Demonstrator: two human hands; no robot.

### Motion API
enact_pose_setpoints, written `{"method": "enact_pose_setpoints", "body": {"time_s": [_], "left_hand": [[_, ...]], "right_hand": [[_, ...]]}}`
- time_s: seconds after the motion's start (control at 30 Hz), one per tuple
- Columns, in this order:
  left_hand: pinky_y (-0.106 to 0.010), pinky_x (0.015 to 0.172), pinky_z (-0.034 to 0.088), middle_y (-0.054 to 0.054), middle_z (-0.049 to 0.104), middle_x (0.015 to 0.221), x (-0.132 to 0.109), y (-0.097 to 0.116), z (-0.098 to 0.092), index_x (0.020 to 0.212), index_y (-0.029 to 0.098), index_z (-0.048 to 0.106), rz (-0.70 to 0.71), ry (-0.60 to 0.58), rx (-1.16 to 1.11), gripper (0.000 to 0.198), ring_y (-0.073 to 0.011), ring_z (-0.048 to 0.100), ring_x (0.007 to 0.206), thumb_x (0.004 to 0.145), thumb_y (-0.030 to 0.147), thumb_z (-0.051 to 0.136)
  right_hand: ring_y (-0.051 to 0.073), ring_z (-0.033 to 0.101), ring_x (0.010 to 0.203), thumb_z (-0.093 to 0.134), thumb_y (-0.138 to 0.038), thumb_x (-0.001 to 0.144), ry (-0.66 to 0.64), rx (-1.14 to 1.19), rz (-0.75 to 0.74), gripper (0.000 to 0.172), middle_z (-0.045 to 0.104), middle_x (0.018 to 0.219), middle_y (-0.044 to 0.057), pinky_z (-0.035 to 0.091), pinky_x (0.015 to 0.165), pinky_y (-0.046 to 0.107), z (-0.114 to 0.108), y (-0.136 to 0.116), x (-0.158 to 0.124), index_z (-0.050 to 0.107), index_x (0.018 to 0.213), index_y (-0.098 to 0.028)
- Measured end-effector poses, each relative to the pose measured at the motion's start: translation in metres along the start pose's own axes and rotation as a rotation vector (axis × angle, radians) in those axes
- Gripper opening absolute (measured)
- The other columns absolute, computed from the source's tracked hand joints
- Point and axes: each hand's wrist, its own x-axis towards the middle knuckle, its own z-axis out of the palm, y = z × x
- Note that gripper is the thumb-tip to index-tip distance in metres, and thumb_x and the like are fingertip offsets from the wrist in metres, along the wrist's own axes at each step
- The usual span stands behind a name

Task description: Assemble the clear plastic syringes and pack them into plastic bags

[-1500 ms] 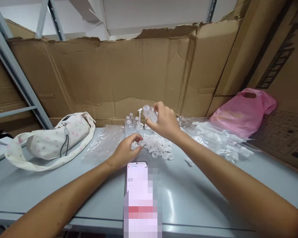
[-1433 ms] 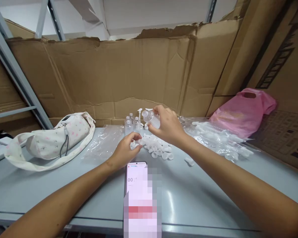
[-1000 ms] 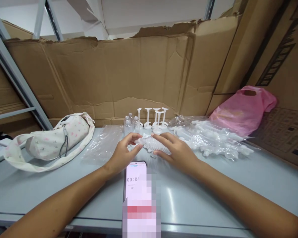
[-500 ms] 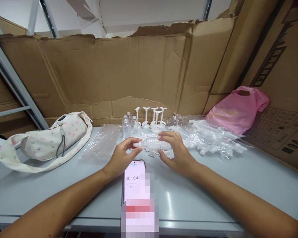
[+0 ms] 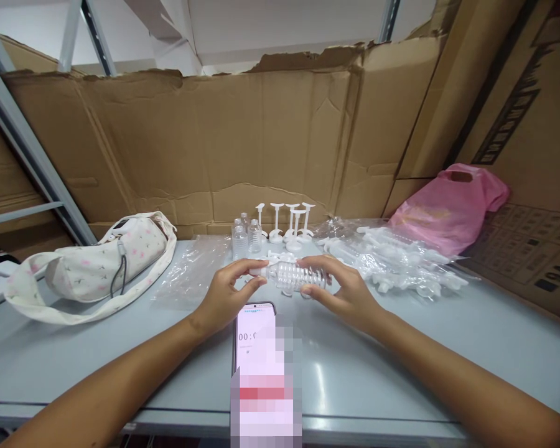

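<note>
Held a clear ribbed plastic bottle (image 5: 289, 275) sideways over a gray tabletop (image 5: 354, 361), neck end toward 9 o'clock and base toward 3. Pinched a small white cap (image 5: 258, 272) at the neck between thumb and fingertips of the left hand (image 5: 228, 286); clamped the bottle's body toward the base between thumb and fingers of the right hand (image 5: 348, 286). Could not tell, behind the fingertips, how far onto the neck the cap sat.

Looked very light, with no liquid visible inside. Judged thin-walled and springy, likelier to dent than crack under a hard squeeze. Seemed slick on the smooth shoulder, surer over the ribs, and prone to roll if laid on its side. Appeared best held lightly around the ribbed middle, with the stiffer cap taken by its sides.

Ringed by upright clear bottles (image 5: 239, 242) at 10 o'clock, white T-topped stands (image 5: 276, 224) at 12, a clear bag of white plastic pieces (image 5: 401, 267) at 3 and a smartphone (image 5: 256, 322) at 7.
</note>
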Motion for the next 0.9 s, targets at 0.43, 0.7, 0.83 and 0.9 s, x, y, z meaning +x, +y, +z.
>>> {"method": "enact_pose_setpoints", "body": {"time_s": [0.43, 0.7, 0.83, 0.9], "left_hand": [[-0.031, 0.074, 0.052, -0.005, 0.069, 0.086, 0.0034, 0.0038, 0.0011, 0.097, 0.015, 0.065, -0.201, -0.070, -0.309, 0.024, -0.0154, 0.065, 0.075, 0.081, 0.032, 0.059], [-0.029, 0.069, 0.049, -0.003, 0.066, 0.069, 0.0067, 0.0100, -0.0013, 0.083, 0.011, 0.065, -0.329, -0.130, -0.430, 0.032, -0.0144, 0.062, 0.066, 0.077, 0.042, 0.062], [-0.029, 0.067, 0.048, -0.003, 0.065, 0.067, 0.0069, 0.0099, -0.0021, 0.075, 0.011, 0.063, -0.330, -0.164, -0.419, 0.034, -0.0136, 0.060, 0.063, 0.078, 0.045, 0.061], [-0.028, 0.067, 0.047, -0.003, 0.064, 0.067, 0.0071, 0.0096, -0.0024, 0.073, 0.012, 0.063, -0.335, -0.175, -0.411, 0.035, -0.0134, 0.060, 0.062, 0.078, 0.046, 0.060]], "right_hand": [[0.024, 0.059, 0.095, 0.063, -0.031, 0.081, 0.048, -0.022, -0.212, 0.035, 0.063, 0.101, 0.010, 0.051, 0.079, 0.041, 0.0002, -0.0029, -0.0004, 0.051, 0.113, -0.024], [0.023, 0.057, 0.097, 0.066, -0.024, 0.079, 0.014, -0.008, -0.373, 0.040, 0.059, 0.102, 0.009, 0.049, 0.082, 0.039, -0.0048, -0.0017, 0.0036, 0.050, 0.116, -0.022], [0.023, 0.054, 0.100, 0.064, -0.020, 0.080, -0.017, -0.058, -0.432, 0.041, 0.056, 0.105, 0.010, 0.048, 0.084, 0.041, -0.0048, 0.0023, 0.0017, 0.048, 0.118, -0.023], [0.023, 0.053, 0.102, 0.063, -0.018, 0.081, -0.033, -0.089, -0.460, 0.041, 0.055, 0.106, 0.010, 0.048, 0.085, 0.040, -0.0052, 0.0037, 0.0004, 0.048, 0.119, -0.023]]}}
